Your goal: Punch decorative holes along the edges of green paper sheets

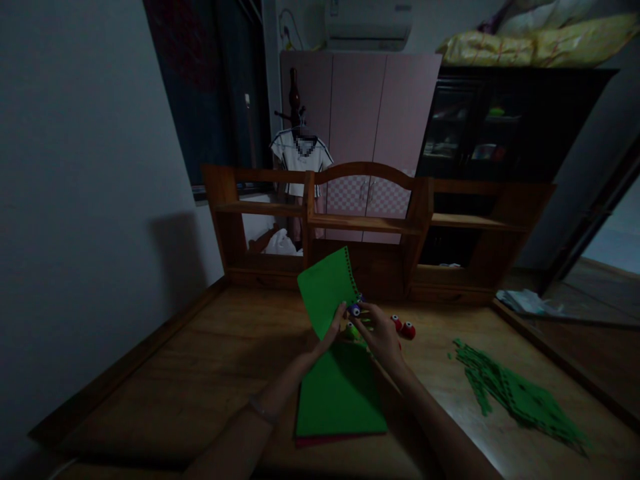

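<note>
My left hand (334, 327) is closed on a green paper sheet (327, 287), raised and tilted, with a row of holes along its right edge. In the fingers of my right hand (381, 332) is a small blue round thing (355, 310) with a white ring, which looks like a craft punch. It sits against the sheet's lower right edge, between both hands. Just under my hands is a similar green one (351, 331), partly covered. Below lies a stack of green paper (343, 393) with a red sheet showing at its bottom edge.
Red round pieces (409, 330) lie right of my right hand. Farther right is a heap of green strips and sheets with punched edges (520, 393). A wooden shelf unit (365, 223) stands along the table's far edge, and a wall (100, 200) rises at left.
</note>
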A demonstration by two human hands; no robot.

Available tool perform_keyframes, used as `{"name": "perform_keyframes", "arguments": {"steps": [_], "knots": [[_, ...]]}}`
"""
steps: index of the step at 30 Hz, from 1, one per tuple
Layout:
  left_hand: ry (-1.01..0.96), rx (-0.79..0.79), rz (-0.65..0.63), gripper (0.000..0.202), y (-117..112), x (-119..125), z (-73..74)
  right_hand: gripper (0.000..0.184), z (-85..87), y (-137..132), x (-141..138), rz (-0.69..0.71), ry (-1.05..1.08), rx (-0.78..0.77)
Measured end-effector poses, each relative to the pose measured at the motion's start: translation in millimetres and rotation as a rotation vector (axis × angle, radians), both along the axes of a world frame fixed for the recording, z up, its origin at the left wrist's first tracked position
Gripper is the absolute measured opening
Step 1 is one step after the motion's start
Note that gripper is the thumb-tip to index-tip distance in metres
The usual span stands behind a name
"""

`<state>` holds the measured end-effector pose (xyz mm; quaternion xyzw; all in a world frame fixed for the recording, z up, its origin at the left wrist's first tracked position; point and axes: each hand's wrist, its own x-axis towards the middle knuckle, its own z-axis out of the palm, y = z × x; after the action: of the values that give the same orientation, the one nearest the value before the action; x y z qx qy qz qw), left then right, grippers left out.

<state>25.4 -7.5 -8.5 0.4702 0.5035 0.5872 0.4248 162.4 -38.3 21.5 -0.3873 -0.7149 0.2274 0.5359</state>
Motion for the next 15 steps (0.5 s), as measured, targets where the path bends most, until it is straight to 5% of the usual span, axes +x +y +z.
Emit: {"name": "perform_keyframes", "arguments": {"steps": [15], "knots": [[-0.186,-0.001,0.134,0.030,-0.7,7.9,6.7,0.029,2.1,-1.0,1.6,-0.004,-0.073,0.049]]}}
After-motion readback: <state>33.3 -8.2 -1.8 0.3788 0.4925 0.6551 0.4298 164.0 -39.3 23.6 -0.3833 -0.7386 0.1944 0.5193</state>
